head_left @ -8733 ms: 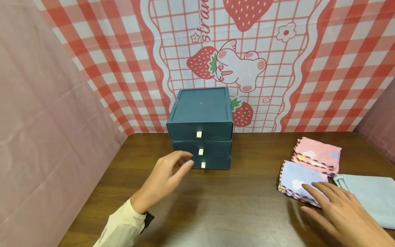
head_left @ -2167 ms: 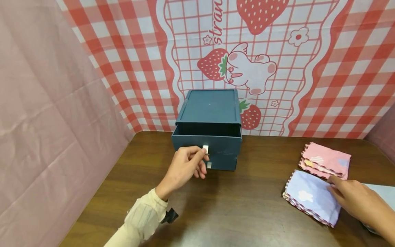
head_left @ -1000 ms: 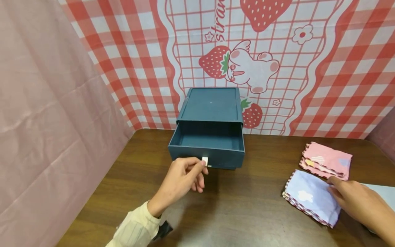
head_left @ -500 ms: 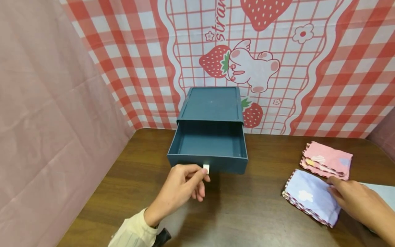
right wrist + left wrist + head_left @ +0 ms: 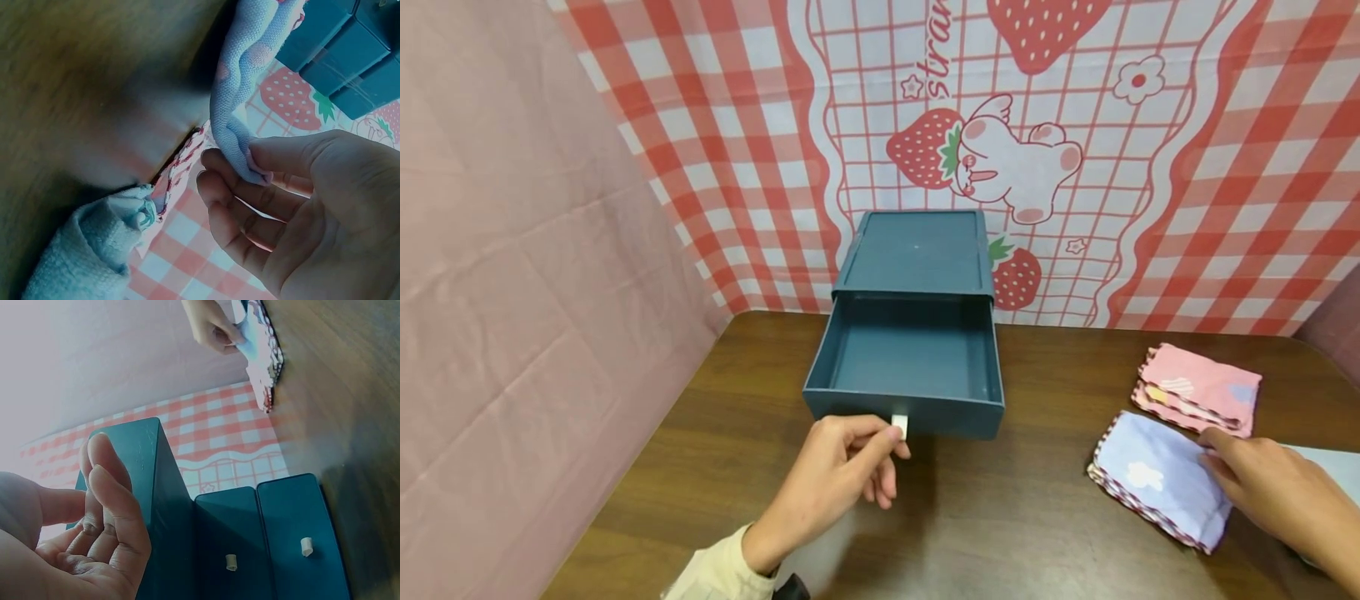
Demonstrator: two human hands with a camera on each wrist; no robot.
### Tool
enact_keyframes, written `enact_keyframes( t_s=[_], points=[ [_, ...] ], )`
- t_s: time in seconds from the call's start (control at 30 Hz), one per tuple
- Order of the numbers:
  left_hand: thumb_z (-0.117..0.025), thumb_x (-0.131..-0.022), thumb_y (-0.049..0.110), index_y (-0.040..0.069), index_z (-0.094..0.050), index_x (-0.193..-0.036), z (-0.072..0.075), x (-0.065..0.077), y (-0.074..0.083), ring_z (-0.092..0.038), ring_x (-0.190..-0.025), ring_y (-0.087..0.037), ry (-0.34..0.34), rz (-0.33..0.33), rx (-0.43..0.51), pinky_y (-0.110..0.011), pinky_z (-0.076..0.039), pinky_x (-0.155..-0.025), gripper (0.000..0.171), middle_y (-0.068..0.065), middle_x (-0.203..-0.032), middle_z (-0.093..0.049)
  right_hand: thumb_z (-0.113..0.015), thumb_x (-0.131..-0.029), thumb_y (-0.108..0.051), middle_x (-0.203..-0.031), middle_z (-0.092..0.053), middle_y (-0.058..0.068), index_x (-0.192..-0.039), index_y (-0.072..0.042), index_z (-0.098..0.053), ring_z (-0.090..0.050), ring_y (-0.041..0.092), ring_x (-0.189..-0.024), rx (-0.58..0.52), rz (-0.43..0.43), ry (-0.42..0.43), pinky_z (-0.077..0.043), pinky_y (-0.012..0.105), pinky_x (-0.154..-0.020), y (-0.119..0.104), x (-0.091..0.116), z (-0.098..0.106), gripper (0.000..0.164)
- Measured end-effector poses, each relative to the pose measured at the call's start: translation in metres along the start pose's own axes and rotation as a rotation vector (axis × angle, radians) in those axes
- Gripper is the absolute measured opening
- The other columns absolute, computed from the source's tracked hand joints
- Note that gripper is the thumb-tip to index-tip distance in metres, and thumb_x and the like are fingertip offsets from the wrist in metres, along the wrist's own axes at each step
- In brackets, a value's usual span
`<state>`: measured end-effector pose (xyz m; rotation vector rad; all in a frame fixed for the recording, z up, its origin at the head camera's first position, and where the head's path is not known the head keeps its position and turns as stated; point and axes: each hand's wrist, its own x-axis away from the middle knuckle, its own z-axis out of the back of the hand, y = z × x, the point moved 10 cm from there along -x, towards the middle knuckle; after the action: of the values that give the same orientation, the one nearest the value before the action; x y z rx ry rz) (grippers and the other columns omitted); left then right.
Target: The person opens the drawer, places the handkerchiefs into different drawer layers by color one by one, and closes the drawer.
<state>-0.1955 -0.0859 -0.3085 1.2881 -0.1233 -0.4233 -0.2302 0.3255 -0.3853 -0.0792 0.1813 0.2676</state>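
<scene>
A dark teal drawer cabinet (image 5: pixel 917 250) stands against the back cloth, its top drawer (image 5: pixel 917 354) pulled far out with a bare inside. My left hand (image 5: pixel 835 475) pinches the small white pull tab (image 5: pixel 900 426) on that drawer's front between thumb and finger. In the left wrist view, the two lower drawers (image 5: pixel 228 519) are shut, each with a pale tab. At the right, my right hand (image 5: pixel 1270 483) pinches the edge of a folded lavender towel (image 5: pixel 1165 483) with a white flower and striped trim. The right wrist view shows its folded edge (image 5: pixel 247 159) between thumb and fingers.
Behind the lavender towel lies a folded pink towel (image 5: pixel 1198 387). A folded light blue towel (image 5: pixel 1333 471) is partly hidden behind the right arm. A pink cloth (image 5: pixel 535 292) hangs at the left and a red checked cloth (image 5: pixel 730 150) at the back of the wooden table (image 5: pixel 1015 517).
My left hand has gone from hovering before the closed cabinet to gripping the top tab and drawing that drawer out toward me. My right hand has taken the lavender towel's edge and shifted it slightly.
</scene>
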Motion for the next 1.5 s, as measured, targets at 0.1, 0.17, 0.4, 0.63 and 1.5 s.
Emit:
enact_keyframes(
  t_s=[0.1,0.17,0.4,0.63,1.5],
  points=[
    [-0.058,-0.103,0.028,0.003,-0.07,-0.09,0.0,0.004,-0.001,-0.064,-0.051,-0.019,0.0,0.003,0.005,-0.039,-0.058,-0.05,0.031,-0.007,-0.062,-0.065,-0.076,-0.082,-0.003,-0.061,-0.048,-0.006,-0.093,-0.001,-0.065,-0.041,0.013,-0.055,0.006,0.015,0.044,-0.038,0.036,-0.047,-0.004,0.001,0.008,0.016],
    [-0.058,-0.103,0.028,0.003,-0.07,-0.09,0.001,0.005,-0.001,-0.064,-0.051,-0.019,0.003,-0.002,0.011,-0.041,-0.058,-0.05,0.031,-0.008,-0.061,-0.065,-0.077,-0.081,-0.002,-0.061,-0.047,-0.007,-0.094,0.0,-0.066,-0.041,0.012,-0.055,0.005,0.029,0.072,-0.038,0.036,-0.048,-0.006,0.001,0.013,0.017],
    [-0.056,-0.103,0.029,0.002,-0.07,-0.091,0.006,0.011,-0.001,-0.063,-0.05,-0.018,0.023,-0.035,0.028,-0.041,-0.057,-0.049,0.032,-0.009,-0.061,-0.065,-0.076,-0.08,0.0,-0.058,-0.035,-0.013,-0.09,-0.003,-0.067,-0.032,0.004,-0.052,0.019,0.108,0.193,-0.031,0.029,-0.048,-0.02,0.001,0.032,0.013],
    [-0.055,-0.104,0.023,0.002,-0.07,-0.091,0.01,0.018,-0.003,-0.062,-0.048,-0.016,0.036,-0.087,0.047,-0.038,-0.056,-0.047,0.028,-0.009,-0.059,-0.064,-0.072,-0.088,-0.005,-0.059,-0.034,-0.014,-0.089,-0.004,-0.066,-0.026,-0.002,-0.05,0.01,0.114,0.246,-0.027,0.025,-0.047,-0.028,0.004,0.043,0.007],
    [-0.056,-0.103,0.021,0.004,-0.069,-0.089,0.0,0.019,-0.006,-0.061,-0.048,-0.015,-0.012,-0.139,0.111,-0.039,-0.053,-0.043,0.026,-0.009,-0.061,-0.065,-0.067,-0.096,-0.038,-0.07,-0.066,-0.003,-0.093,-0.011,-0.072,-0.048,-0.004,-0.061,-0.127,0.233,0.551,-0.041,0.024,-0.053,-0.069,0.018,0.098,0.028]
  ],
)
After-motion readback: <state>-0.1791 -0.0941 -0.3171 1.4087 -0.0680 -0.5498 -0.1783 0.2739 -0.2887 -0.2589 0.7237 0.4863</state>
